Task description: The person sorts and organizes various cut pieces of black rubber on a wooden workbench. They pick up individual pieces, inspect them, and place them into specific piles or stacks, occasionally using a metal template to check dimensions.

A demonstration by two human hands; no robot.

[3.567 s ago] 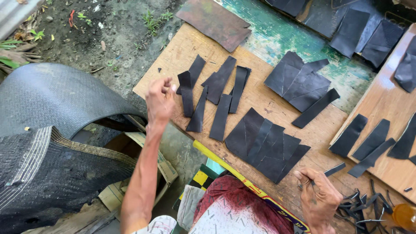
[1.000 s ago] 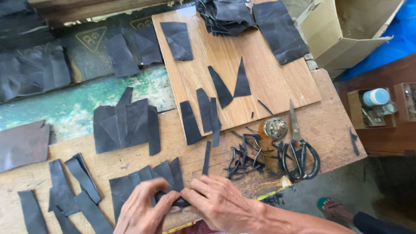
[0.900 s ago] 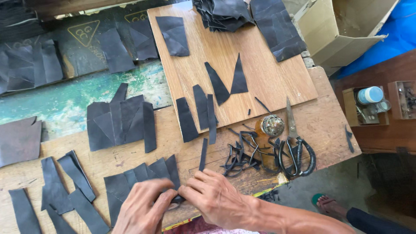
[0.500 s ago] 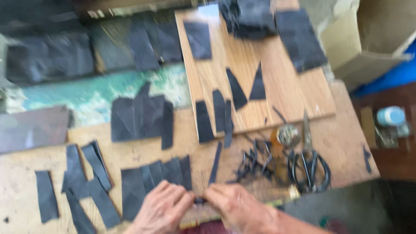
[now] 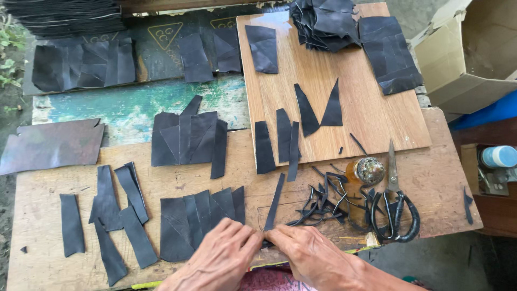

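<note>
On the far left of the worn wooden surface [image 5: 48, 215] lies a flat brownish-grey sheet of material [image 5: 51, 145], and below it several loose black rubber-like strips [image 5: 107, 215] are scattered, some overlapping. Next comes a fanned group of dark cut panels [image 5: 186, 139], with a second fan of black panels [image 5: 199, 218] nearer the front edge. The left hand [image 5: 218, 258] rests on the lower edge of that second fan, fingers bent and pressing down. It meets the right hand [image 5: 312, 256] fingertip to fingertip, and together they pinch the near end of a long narrow black strip [image 5: 274, 202] that runs away from them across the wood. Beyond lies a lighter plywood board [image 5: 350, 91] carrying more black pieces and two pointed triangles [image 5: 320, 110]. Right of the strip sits a tangle of thin black offcuts [image 5: 323, 202], a small round amber jar [image 5: 366, 171] and black-handled scissors [image 5: 396, 207]. At the far right stands an open cardboard box [image 5: 463, 70].
</note>
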